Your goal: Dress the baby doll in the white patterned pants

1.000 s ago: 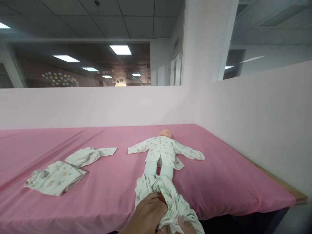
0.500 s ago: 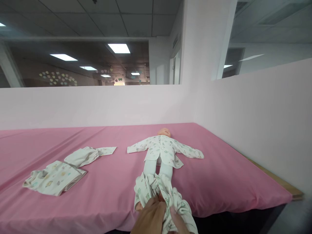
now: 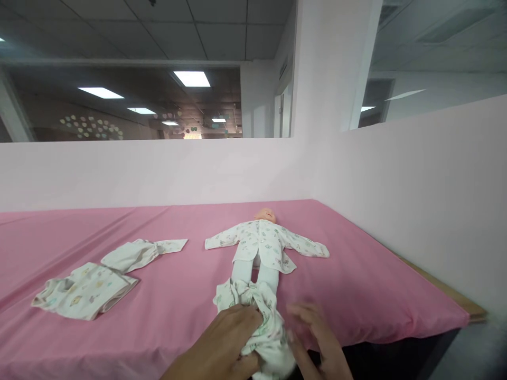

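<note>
A baby doll [image 3: 265, 215] lies on its back in a white printed jacket [image 3: 253, 237]. Its white-covered legs [image 3: 242, 271] point toward me, with white printed pants [image 3: 267, 322] bunched around the lower part. The doll's feet are hidden by cloth and hands. My left hand [image 3: 227, 338] is closed on the bunched pants, its fingers curled into the fabric. To the right of the pants, my right hand [image 3: 317, 338] is off the cloth or barely touching it, somewhat blurred, with thumb and fingers apart.
Two pieces of baby clothing lie to the left on the pink sheet [image 3: 170, 311]: a folded printed garment [image 3: 85, 290] and a white garment with a sleeve [image 3: 137, 253]. Low white walls [image 3: 158, 171] with windows above enclose the back and right. The table's front edge is close to me.
My right hand has let go of the pants and moved right, its fingers spreading. My left hand has shifted left, still on the pants, which are now gathered more toward the middle.
</note>
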Tool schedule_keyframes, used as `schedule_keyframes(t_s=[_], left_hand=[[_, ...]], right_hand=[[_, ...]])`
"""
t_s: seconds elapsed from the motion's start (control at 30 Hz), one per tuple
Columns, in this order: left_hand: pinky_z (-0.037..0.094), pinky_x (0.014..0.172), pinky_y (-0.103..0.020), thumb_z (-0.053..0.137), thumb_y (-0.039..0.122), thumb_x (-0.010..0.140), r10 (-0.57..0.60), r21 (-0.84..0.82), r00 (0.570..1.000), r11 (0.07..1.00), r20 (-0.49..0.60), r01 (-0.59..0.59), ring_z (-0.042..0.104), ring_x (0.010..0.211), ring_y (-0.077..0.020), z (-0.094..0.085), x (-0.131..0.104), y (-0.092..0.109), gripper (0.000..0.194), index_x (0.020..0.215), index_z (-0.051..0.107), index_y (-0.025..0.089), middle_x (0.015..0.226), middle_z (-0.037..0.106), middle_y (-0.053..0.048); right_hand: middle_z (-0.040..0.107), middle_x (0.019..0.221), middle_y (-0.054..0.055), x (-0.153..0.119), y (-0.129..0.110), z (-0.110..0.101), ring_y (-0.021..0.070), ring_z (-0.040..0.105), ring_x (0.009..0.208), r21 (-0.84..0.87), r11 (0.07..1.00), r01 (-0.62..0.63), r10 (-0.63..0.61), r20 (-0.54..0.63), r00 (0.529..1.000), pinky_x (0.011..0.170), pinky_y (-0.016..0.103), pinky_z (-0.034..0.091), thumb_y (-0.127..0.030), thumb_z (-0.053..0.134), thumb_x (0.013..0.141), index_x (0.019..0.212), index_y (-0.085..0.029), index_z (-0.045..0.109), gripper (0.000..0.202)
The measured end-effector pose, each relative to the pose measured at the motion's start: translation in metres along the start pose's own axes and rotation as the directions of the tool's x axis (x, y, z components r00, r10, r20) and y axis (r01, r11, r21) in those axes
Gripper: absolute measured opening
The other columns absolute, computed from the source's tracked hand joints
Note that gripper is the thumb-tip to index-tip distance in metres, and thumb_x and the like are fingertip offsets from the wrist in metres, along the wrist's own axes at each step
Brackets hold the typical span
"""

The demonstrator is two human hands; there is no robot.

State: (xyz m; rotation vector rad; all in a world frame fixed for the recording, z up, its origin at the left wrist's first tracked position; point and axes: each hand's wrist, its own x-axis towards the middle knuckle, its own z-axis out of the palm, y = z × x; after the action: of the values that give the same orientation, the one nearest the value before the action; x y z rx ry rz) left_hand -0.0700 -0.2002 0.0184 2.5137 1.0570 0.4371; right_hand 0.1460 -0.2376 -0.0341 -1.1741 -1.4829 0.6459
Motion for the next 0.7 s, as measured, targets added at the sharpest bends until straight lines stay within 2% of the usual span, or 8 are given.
schedule_keyframes(t_s=[0.07,0.13,0.23,0.33,0.4,0.5,0.6,0.7], left_hand=[[0.043,0.087,-0.025,0.048,0.006,0.071,0.06,-0.012,0.997,0.998,0.039,-0.059,0.055,0.097,-0.0185,-0.005,0.001,-0.001,0.029,0.094,0.05,0.023,0.103,0.06,0.0],[0.042,0.091,-0.025,0.048,0.005,0.069,0.112,-0.033,0.991,0.993,0.068,-0.11,0.056,0.101,-0.0182,-0.009,0.002,-0.002,0.035,0.098,0.052,0.024,0.107,0.061,0.001],[0.043,0.091,-0.025,0.049,0.007,0.071,0.095,-0.044,0.994,0.995,0.053,-0.093,0.056,0.098,-0.0182,-0.015,0.003,-0.002,0.028,0.093,0.053,0.023,0.106,0.062,0.0],[0.045,0.087,-0.026,0.049,0.011,0.077,0.011,-0.112,1.0,0.994,-0.015,-0.012,0.057,0.093,-0.0186,-0.021,0.003,-0.004,0.021,0.093,0.055,0.023,0.101,0.063,0.0],[0.046,0.087,-0.026,0.049,0.015,0.082,-0.038,-0.178,0.996,0.984,-0.074,0.025,0.058,0.095,-0.0197,-0.023,0.003,-0.006,0.018,0.096,0.058,0.023,0.101,0.064,0.0],[0.047,0.089,-0.026,0.047,0.018,0.086,-0.07,-0.246,0.988,0.969,-0.139,0.035,0.059,0.098,-0.0202,-0.026,0.004,-0.008,0.022,0.102,0.061,0.023,0.105,0.066,-0.001],[0.049,0.088,-0.027,0.047,0.018,0.087,-0.072,-0.303,0.987,0.953,-0.141,0.026,0.062,0.096,-0.02,-0.028,0.004,-0.009,0.031,0.113,0.063,0.023,0.108,0.068,-0.002],[0.05,0.086,-0.027,0.049,0.018,0.087,-0.079,-0.374,0.988,0.927,-0.129,0.025,0.063,0.095,-0.0198,-0.03,0.004,-0.008,0.032,0.115,0.065,0.022,0.111,0.07,-0.002]], right_hand=[[0.056,0.146,0.007,0.021,-0.004,-0.002,0.0281,0.049,0.136,-0.108,0.993,0.048,-0.043,0.051,0.998,0.114,0.044,0.041,-0.038,0.057,0.093,0.136,-0.032,0.062,0.043],[0.046,0.157,0.004,0.039,-0.009,0.001,0.0274,0.038,0.146,-0.124,0.988,0.088,-0.052,0.27,0.961,0.119,0.045,0.035,-0.032,0.06,0.091,0.145,-0.034,0.054,0.054],[0.062,0.14,0.005,0.052,-0.016,0.009,0.0273,0.05,0.135,-0.067,0.988,0.14,-0.094,0.461,0.882,0.114,0.044,0.04,-0.021,0.062,0.088,0.132,-0.032,0.065,0.045],[0.071,0.105,0.006,0.05,-0.02,0.022,0.0233,0.065,0.099,0.004,0.997,0.078,-0.074,0.34,0.938,0.089,0.036,0.052,-0.023,0.054,0.093,0.1,-0.024,0.072,0.019],[0.071,0.097,0.005,0.04,-0.019,0.033,0.0209,0.064,0.087,0.079,0.997,-0.013,-0.006,0.228,0.974,0.079,0.032,0.053,-0.027,0.05,0.096,0.097,-0.022,0.07,0.021],[0.072,0.095,0.005,0.018,-0.013,0.05,0.0205,0.065,0.083,0.143,0.986,-0.083,0.07,0.094,0.993,0.076,0.029,0.052,-0.028,0.049,0.095,0.105,-0.021,0.071,0.025],[0.074,0.096,0.006,-0.002,-0.004,0.063,0.022,0.067,0.087,0.146,0.989,-0.035,0.044,-0.058,0.997,0.084,0.03,0.052,-0.03,0.054,0.092,0.105,-0.024,0.075,0.025],[0.076,0.098,0.006,-0.012,0.006,0.066,0.0236,0.068,0.09,0.148,0.988,0.046,-0.033,-0.092,0.995,0.084,0.031,0.053,-0.03,0.061,0.088,0.095,-0.028,0.08,0.02]])
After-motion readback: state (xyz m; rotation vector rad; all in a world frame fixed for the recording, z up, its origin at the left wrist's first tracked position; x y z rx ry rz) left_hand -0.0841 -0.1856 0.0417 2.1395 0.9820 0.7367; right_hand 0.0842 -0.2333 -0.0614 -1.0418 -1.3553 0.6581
